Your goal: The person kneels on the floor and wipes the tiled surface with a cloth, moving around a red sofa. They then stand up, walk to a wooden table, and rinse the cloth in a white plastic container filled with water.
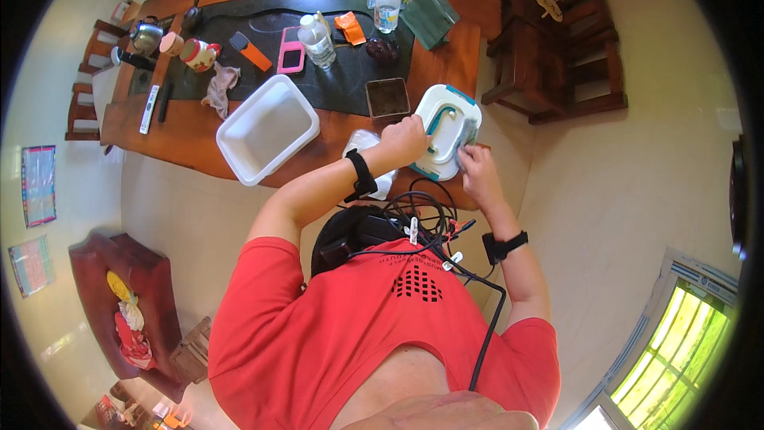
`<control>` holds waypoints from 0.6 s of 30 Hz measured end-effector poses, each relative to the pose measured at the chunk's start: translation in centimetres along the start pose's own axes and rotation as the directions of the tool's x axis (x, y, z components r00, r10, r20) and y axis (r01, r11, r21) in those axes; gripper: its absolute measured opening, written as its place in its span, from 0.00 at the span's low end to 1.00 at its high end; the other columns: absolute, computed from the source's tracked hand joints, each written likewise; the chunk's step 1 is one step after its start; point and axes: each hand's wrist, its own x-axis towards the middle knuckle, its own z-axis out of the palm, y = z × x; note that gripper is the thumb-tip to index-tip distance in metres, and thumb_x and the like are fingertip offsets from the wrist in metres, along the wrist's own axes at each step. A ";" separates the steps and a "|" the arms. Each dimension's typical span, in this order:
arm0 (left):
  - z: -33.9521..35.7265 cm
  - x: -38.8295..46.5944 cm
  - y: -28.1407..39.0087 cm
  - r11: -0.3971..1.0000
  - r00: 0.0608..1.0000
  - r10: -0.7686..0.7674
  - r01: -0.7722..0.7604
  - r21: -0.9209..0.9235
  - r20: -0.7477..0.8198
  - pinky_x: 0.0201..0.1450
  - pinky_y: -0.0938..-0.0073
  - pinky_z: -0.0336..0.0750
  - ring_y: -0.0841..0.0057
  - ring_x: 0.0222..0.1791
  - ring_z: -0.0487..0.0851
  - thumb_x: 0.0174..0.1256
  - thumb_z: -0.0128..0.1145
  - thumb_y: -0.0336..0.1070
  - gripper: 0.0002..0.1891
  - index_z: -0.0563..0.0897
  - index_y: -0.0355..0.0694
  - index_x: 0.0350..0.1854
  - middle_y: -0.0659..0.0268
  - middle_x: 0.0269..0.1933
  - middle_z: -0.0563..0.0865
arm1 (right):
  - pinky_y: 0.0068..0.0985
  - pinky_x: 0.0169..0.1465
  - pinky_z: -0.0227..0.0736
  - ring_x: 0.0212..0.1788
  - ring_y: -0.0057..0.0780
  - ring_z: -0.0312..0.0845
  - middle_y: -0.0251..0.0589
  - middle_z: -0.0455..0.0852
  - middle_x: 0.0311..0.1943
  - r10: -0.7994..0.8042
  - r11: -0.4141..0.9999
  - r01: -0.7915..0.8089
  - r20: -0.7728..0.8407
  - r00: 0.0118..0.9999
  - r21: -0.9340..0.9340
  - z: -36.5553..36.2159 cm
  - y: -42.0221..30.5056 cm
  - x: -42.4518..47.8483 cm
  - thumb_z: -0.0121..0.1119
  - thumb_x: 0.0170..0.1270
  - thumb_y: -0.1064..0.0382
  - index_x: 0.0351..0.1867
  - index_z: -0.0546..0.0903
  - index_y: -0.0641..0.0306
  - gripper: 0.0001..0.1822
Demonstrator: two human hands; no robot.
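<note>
A white plastic lid (443, 98) with teal clips and a teal carrying handle (440, 119) lies at the table's near right edge. My left hand (407, 140) is closed at the lid's left side, its fingertips by the handle; its exact grip is partly hidden. On the lid's right part, my right hand (476, 168) holds a crumpled greyish cloth (468, 134) against the surface. To the left stands a white plastic tub (268, 131), its open side up. A clear plastic bag (361, 142) lies partly beneath my left forearm, and a small square dark container (387, 100) sits behind that hand.
On the wooden table (179, 143) stand two water bottles (388, 3) (317, 42), a jar (199, 55), a steel kettle (147, 36) and a green case (430, 15). A beige rag (222, 86) lies behind the tub. Black cables (439, 209) hang before my body. Wooden chairs (555, 60) stand right.
</note>
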 end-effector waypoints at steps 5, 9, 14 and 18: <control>-0.2 0.3 0.8 1.000 1.000 -0.025 0.025 -0.007 0.012 0.35 0.59 0.82 0.56 0.34 0.87 0.58 0.63 0.52 0.24 0.77 0.31 0.40 0.50 0.35 0.86 | 0.37 0.55 0.70 0.52 0.43 0.74 0.43 0.81 0.50 -0.119 0.989 0.113 0.064 0.991 0.091 -1.8 -1.9 -1.7 0.58 0.49 0.77 0.50 0.82 0.65 0.22; -0.7 0.2 0.9 1.000 0.999 -0.021 0.021 -0.011 0.025 0.36 0.59 0.82 0.54 0.35 0.87 0.58 0.63 0.51 0.24 0.77 0.31 0.40 0.50 0.35 0.86 | 0.37 0.55 0.70 0.53 0.44 0.73 0.46 0.79 0.53 -0.037 0.999 0.038 -0.043 0.998 0.008 -1.0 0.4 -0.3 0.60 0.51 0.76 0.53 0.81 0.64 0.24; -0.7 0.3 1.2 0.992 0.994 -0.088 0.094 -0.089 0.069 0.41 0.55 0.80 0.50 0.39 0.86 0.60 0.61 0.51 0.25 0.75 0.30 0.43 0.47 0.39 0.85 | 0.39 0.55 0.70 0.51 0.48 0.72 0.49 0.78 0.49 0.058 0.997 -0.066 -0.192 0.980 -0.032 0.7 3.7 4.1 0.59 0.50 0.77 0.53 0.81 0.65 0.25; -0.8 0.1 1.2 0.981 0.992 -0.107 0.117 -0.156 0.074 0.43 0.53 0.80 0.49 0.41 0.85 0.61 0.60 0.50 0.24 0.74 0.29 0.43 0.45 0.40 0.85 | 0.39 0.54 0.70 0.49 0.47 0.72 0.47 0.79 0.47 0.034 0.997 -0.046 -0.171 0.985 -0.068 0.7 4.1 7.3 0.59 0.50 0.76 0.50 0.82 0.65 0.22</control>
